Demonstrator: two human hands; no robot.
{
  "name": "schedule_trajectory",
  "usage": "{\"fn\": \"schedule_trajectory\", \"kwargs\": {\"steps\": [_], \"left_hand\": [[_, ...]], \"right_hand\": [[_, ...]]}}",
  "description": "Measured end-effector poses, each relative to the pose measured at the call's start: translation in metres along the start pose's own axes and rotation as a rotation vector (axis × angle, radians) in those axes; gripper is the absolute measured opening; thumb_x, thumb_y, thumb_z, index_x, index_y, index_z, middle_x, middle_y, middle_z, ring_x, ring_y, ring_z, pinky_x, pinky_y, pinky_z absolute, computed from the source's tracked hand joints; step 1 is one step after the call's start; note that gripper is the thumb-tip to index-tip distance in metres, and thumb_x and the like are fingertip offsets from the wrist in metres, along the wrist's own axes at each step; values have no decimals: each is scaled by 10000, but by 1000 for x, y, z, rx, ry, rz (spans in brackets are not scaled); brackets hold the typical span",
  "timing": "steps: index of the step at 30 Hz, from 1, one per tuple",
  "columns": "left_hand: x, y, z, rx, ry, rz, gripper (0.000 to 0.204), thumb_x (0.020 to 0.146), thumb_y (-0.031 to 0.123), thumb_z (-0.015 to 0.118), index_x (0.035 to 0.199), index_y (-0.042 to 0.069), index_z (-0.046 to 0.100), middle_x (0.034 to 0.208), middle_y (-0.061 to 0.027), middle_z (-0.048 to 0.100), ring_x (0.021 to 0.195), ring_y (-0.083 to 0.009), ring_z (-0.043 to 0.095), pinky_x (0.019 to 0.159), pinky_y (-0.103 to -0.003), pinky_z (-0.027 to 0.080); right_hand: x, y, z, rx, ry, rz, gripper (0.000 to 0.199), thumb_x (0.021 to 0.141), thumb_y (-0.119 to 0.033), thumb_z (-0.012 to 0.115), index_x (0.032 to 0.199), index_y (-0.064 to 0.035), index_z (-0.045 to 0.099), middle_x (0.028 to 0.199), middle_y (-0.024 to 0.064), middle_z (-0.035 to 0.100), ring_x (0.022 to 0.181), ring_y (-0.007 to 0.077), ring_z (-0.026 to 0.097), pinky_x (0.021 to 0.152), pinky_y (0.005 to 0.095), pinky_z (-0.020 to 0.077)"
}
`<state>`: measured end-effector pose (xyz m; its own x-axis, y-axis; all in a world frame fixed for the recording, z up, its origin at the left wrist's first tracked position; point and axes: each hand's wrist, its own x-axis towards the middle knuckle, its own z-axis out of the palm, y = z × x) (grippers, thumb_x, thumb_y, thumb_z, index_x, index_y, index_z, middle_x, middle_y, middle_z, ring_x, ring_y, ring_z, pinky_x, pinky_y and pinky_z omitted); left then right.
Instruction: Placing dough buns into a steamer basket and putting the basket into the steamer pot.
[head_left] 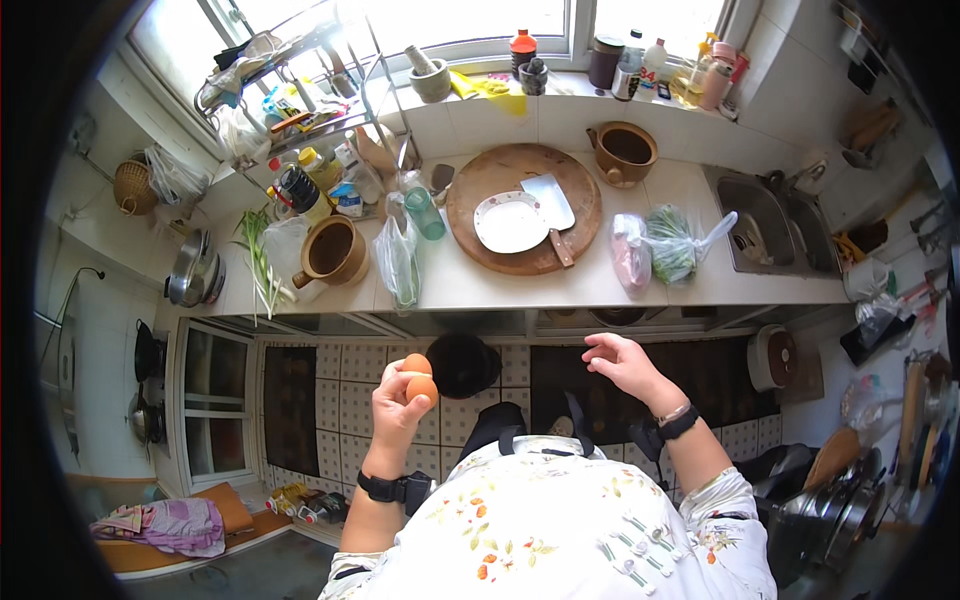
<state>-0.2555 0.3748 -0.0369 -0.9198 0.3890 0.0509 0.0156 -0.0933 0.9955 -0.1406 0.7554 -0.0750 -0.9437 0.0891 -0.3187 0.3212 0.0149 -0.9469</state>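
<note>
Two brown eggs, an upper egg [416, 363] and a lower egg [421, 389], are gripped in my left hand [394, 410], raised in front of the counter. My right hand [632, 368] hangs in the air on the other side, its fingers apart and nothing in them. Beyond both hands, a round wooden chopping board [478, 180] lies on the counter. On it rest a white dish [508, 224] with a patterned rim and a cleaver [547, 200] with a wooden handle, the blade beside the dish.
Left of the board stand a brown clay pot [333, 250], a green glass [424, 213] and green onions [262, 265]. Bagged vegetables [672, 245] lie to the right, before the sink [755, 235]. A second clay pot [625, 153] is behind. A black bin [463, 366] stands on the floor.
</note>
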Motion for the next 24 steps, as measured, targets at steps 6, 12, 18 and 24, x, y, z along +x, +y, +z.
{"fn": "schedule_trajectory", "kwargs": {"steps": [6, 12, 18, 24], "left_hand": [[105, -47, 12, 170, -20, 70, 489, 690, 334, 879, 980, -7, 682, 1214, -124, 476, 1050, -205, 547, 895, -304, 490], [220, -148, -1, 752, -107, 204, 571, 583, 382, 891, 968, 50, 632, 1021, -122, 581, 981, -309, 579, 842, -390, 499], [278, -208, -8, 922, -28, 17, 463, 513, 385, 901, 845, 112, 729, 1199, -152, 536, 1029, -349, 584, 860, -414, 533], [305, -223, -18, 1017, 86, 22, 456, 517, 389, 891, 840, 114, 727, 1216, -162, 525, 1040, -353, 575, 869, -422, 523]], "right_hand": [[140, -7, -20, 156, -25, 311, 450, 949, -173, 557, 1365, -34, 458, 1122, 79, 666, 935, 133, 660, 748, 257, 481], [245, -6, -22, 462, 37, 658, 521, 944, -172, 539, 1413, -71, 335, 1159, 103, 658, 1032, 205, 646, 880, 414, 439], [319, 14, -20, 530, 63, 762, 373, 970, -195, 513, 1315, -99, 407, 1275, 107, 594, 1101, 226, 625, 916, 435, 411], [352, 14, -10, 457, 148, 758, 201, 970, -135, 501, 1161, -85, 539, 1069, 86, 678, 923, 199, 697, 719, 307, 520]]}}
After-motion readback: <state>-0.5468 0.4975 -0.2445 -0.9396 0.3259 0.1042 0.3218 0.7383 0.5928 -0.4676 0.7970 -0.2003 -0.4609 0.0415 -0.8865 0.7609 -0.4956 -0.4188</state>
